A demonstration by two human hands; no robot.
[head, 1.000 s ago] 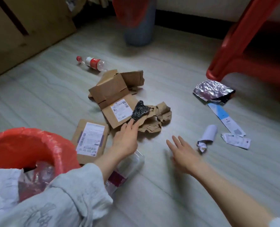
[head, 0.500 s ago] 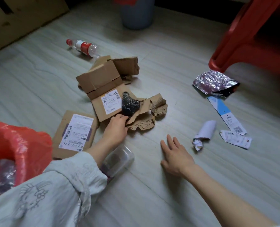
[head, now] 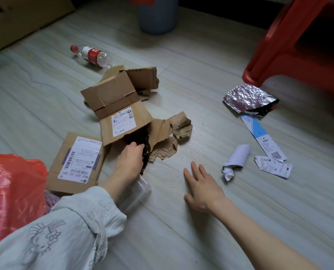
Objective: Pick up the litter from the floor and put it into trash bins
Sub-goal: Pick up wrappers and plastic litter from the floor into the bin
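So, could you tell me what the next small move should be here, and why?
Probably lift the black crumpled piece toward the red-lined bin: the left hand already pinches it against the torn cardboard, while the right hand rests open on the floor.

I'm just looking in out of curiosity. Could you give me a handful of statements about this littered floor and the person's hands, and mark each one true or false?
1. The left hand grips the black crumpled piece. True.
2. The right hand holds the rolled white paper. False: it lies flat and open on the floor, apart from the roll.
3. The plastic bottle stands upright. False: it lies on its side.
4. The foil wrapper lies near the red stool. True.
5. The bin liner is blue. False: it is red.
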